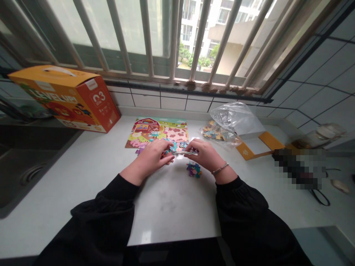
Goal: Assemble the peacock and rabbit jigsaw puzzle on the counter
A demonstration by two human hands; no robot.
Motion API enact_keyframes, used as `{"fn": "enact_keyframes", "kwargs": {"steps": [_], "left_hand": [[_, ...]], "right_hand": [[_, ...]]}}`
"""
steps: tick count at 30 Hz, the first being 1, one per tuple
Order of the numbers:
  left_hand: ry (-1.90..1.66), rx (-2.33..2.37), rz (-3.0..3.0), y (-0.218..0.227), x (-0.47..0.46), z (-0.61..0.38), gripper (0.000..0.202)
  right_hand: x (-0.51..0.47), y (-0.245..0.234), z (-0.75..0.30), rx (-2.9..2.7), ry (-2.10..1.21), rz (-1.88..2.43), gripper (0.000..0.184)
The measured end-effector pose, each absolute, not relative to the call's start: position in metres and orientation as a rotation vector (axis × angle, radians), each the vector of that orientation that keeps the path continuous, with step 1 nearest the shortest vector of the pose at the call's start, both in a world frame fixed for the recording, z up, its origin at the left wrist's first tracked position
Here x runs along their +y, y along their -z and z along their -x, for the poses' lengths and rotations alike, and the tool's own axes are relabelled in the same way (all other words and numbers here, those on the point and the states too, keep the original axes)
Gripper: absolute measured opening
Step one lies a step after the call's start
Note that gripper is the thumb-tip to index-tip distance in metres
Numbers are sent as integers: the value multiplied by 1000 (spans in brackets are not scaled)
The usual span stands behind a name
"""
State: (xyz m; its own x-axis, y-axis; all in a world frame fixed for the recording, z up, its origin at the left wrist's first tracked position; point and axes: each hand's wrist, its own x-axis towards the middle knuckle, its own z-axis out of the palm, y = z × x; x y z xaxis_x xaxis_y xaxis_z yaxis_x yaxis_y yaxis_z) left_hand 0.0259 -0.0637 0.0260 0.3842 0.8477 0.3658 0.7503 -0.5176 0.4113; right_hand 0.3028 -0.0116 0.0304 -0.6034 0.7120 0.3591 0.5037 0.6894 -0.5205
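Observation:
Both hands meet over the white countertop (166,207). My left hand (151,155) is closed on one end of some joined jigsaw puzzle pieces (180,152), held nearly edge-on. My right hand (206,153) pinches the other end between thumb and fingers. Behind them lies a farm picture sheet (155,129) with a red barn and animals; more colourful pieces rest on its lower edge, partly hidden by my hands. A small cluster of linked puzzle pieces (194,170) lies on the counter just below my right hand.
An orange puzzle box (74,101) stands at the back left, beside a dark sink (30,159). To the right are a clear plastic bag (219,133) with loose pieces and an open orange-and-white box part (249,147). A blurred dark object (299,168) with a strap lies farther right.

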Motion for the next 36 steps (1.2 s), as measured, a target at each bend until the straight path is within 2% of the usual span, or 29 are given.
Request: {"fn": "enact_keyframes", "kwargs": {"steps": [7, 15, 19, 21, 24, 28, 30, 33, 36], "left_hand": [[-780, 1332, -2516, -24, -66, -31, 35], [-718, 1207, -2578, -23, -65, -31, 28], [-677, 1157, -2559, -22, -67, -33, 16], [-633, 1142, -2567, -20, -69, -36, 9], [-560, 1144, -2596, -19, -71, -42, 12], [-555, 1119, -2617, -19, -74, -49, 13], [-565, 1080, -2619, -19, -74, -51, 13], [-567, 1047, -2605, -20, -75, -52, 13], [-535, 1011, -2580, -20, -77, -52, 10]], "right_hand": [[-19, -24, -293, -2611, -685, 714, 40], [-16, -27, -317, -2604, -716, 834, 48], [-26, -20, -329, -2589, -762, 944, 90], [-30, -17, -336, -2558, -755, 999, 99], [-29, -18, -347, -2500, -761, 1147, 87], [-21, -21, -361, -2453, -702, 1338, 49], [-19, -23, -366, -2432, -645, 1429, 37], [-16, -23, -373, -2403, -585, 1603, 30], [-15, -21, -378, -2368, -507, 1790, 30]]}}
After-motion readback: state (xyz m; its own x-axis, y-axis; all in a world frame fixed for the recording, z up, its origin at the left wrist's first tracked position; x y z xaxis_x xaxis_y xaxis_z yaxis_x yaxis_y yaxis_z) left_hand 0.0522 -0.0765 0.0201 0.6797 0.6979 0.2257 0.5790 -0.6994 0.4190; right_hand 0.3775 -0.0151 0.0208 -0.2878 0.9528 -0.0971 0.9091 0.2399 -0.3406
